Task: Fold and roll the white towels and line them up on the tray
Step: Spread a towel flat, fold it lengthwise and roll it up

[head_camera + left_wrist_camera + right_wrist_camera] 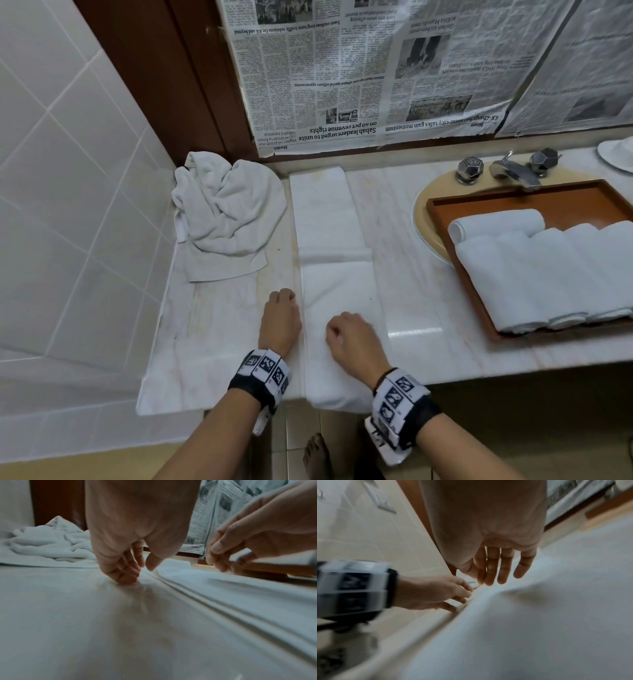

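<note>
Long folded terry towel [334, 246] flat on glossy marble tabletop [418, 308]. Left hand [280, 320] fingertips at its edge, loosely curled; right hand [354, 337] relaxed above, empty.

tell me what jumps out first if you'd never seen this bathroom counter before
A long folded white towel lies flat down the middle of the marble counter, with the left hand at its left edge and the right hand over its near end. To the right, a wooden tray over the sink holds rolled towels; a crumpled towel sits in the back left corner.
</note>
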A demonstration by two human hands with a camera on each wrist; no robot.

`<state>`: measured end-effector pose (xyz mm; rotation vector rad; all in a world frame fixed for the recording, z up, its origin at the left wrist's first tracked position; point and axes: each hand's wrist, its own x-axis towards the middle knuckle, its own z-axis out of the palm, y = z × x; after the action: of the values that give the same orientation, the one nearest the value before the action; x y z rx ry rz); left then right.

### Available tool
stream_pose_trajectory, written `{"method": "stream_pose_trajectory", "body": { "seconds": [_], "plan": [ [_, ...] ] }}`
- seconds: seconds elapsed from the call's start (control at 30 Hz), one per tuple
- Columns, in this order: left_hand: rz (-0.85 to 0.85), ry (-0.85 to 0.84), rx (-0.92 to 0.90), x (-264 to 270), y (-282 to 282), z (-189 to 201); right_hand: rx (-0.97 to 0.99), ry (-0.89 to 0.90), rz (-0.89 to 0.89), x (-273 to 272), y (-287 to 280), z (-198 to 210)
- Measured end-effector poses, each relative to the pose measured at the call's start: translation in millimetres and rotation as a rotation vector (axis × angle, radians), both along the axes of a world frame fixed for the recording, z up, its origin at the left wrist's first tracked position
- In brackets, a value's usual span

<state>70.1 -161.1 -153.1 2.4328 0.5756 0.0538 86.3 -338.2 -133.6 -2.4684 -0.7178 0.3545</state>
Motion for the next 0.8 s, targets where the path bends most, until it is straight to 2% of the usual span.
{"method": "stream_pose_trajectory", "body": {
  "seconds": [0.07,0.1,0.17,0.23,0.5,0.8],
  "plan": [
    [-0.109,-0.031,0.090,-6,-6,-1,0.019,-0.218,-0.021,20,-17,-8],
    [-0.181,0.007,0.130,-6,-13,-1,-0.011,-0.256,-0.003,30,-21,-12],
    [-0.305,0.150,0.208,-3,-29,-2,-0.159,-0.171,0.099,44,-22,-17],
    [-0.344,0.275,0.248,5,-39,-6,-0.293,-0.079,0.203,52,-19,-23],
    [-0.264,0.380,0.313,46,-28,-14,-0.420,-0.031,0.238,100,-14,-30],
    [-0.233,0.368,0.291,128,-5,-17,-0.375,-0.042,0.220,186,6,-27]
  ]
}}
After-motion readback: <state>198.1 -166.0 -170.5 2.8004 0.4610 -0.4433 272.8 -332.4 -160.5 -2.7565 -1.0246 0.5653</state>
